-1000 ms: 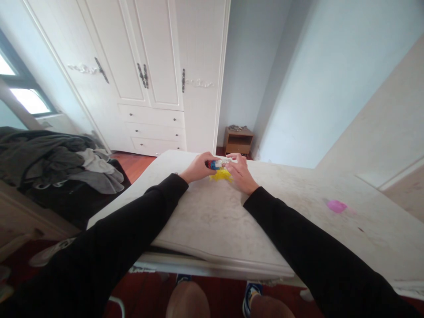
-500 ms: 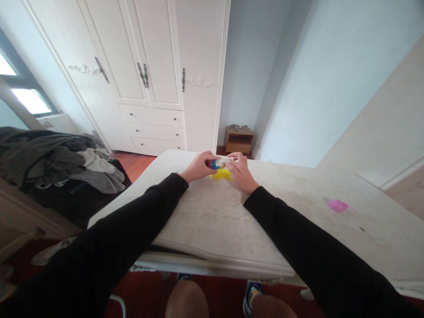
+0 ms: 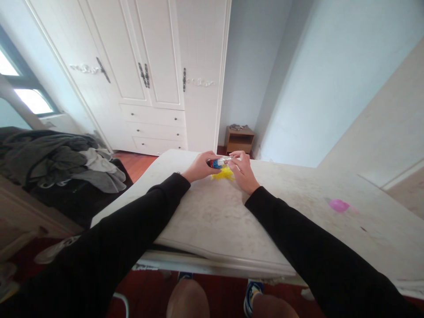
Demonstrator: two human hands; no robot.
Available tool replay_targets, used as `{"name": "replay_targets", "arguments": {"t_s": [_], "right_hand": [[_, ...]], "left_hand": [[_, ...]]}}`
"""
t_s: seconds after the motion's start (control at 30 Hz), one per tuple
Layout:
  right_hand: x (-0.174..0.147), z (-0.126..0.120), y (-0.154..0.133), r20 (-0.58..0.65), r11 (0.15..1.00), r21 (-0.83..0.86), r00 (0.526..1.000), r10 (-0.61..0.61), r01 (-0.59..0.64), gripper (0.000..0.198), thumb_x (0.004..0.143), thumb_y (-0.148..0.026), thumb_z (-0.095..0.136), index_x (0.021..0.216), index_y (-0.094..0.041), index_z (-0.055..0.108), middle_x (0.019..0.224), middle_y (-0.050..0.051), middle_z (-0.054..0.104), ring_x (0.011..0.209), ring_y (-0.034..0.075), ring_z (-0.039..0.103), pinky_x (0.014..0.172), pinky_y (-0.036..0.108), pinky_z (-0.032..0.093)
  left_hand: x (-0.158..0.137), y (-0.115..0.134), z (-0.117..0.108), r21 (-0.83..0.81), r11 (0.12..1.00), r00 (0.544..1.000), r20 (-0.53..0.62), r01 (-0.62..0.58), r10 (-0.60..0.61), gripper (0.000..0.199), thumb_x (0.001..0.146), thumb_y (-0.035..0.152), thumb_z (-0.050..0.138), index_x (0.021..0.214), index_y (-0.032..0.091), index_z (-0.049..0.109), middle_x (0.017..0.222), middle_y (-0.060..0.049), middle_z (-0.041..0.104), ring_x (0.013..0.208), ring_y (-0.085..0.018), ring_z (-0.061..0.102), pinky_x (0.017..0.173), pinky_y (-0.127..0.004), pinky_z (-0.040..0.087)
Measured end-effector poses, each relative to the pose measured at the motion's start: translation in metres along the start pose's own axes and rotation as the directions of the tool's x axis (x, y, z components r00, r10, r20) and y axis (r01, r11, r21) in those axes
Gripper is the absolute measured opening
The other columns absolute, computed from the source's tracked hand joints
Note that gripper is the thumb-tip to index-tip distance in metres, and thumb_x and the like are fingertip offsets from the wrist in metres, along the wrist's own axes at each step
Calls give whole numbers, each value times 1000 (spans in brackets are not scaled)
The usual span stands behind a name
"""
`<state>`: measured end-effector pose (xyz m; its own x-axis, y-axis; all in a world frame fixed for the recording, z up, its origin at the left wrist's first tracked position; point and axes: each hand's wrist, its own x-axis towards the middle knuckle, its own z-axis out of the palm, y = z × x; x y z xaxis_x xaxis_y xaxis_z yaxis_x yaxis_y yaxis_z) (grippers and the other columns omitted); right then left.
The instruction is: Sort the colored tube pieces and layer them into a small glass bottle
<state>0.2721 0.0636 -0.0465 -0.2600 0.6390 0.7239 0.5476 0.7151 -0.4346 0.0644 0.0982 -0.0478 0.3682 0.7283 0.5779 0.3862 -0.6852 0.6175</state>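
Observation:
Over the far part of the white tabletop [image 3: 198, 216], both hands meet at a small bottle-like object [image 3: 217, 164] with a red and blue left part and a clear right end. My left hand [image 3: 199, 166] is closed round its coloured part. At the clear end, my right hand [image 3: 244, 172] pinches with thumb and fingers; the fingertips partly hide that end. Just below the hands lies a bright yellow, ragged-edged item [image 3: 222, 173] on the tabletop, its kind too blurred to tell.
A pink flat item [image 3: 338, 205] lies on the right of the tabletop. To the left is a heap of grey clothes [image 3: 59, 154]. A white wardrobe [image 3: 159, 53] stands behind, with a small brown cabinet [image 3: 240, 140] beside it. My knees are below the near edge.
The bottle-like object and both hands look almost the same, with only a tiny shift to the right. The whole view has shifted slightly.

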Motion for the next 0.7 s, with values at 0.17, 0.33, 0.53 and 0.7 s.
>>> {"name": "replay_targets", "arguments": {"t_s": [0.17, 0.33, 0.53, 0.7], "right_hand": [[3, -4, 7, -190, 996, 56, 979, 76, -66, 15, 90, -31, 53, 102, -24, 57, 107, 9, 62, 107, 27, 55, 96, 46, 46], [-3, 2, 20, 144, 959, -83, 949, 280, -270, 36, 70, -29, 67, 103, -24, 54, 110, 7, 69, 111, 32, 56, 100, 53, 42], [-7, 4, 18, 282, 940, -191, 902, 328, -282, 46, 72, -24, 68, 115, -25, 53, 112, 5, 73, 114, 33, 59, 99, 53, 38], [-4, 1, 17, 290, 952, -193, 914, 285, -236, 32, 76, -16, 63, 106, -25, 57, 97, 1, 74, 106, 28, 63, 95, 47, 38]], "left_hand": [[2, -3, -2, 42, 998, 992, -117, 40, -35, 41, 68, 22, 82, 108, 18, 81, 89, -2, 66, 79, -16, 61, 74, -28, 48], [3, -6, -4, 73, 991, 957, -276, 109, -85, 44, 69, 24, 83, 113, 18, 80, 88, -1, 64, 79, -15, 59, 77, -29, 48], [3, -6, -3, 44, 991, 956, -275, 124, -107, 46, 68, 22, 82, 113, 17, 80, 88, -1, 63, 77, -14, 59, 75, -29, 49], [4, -5, -3, 53, 989, 957, -265, 137, -119, 46, 68, 21, 82, 113, 18, 80, 88, -1, 63, 78, -15, 59, 76, -29, 49]]}}
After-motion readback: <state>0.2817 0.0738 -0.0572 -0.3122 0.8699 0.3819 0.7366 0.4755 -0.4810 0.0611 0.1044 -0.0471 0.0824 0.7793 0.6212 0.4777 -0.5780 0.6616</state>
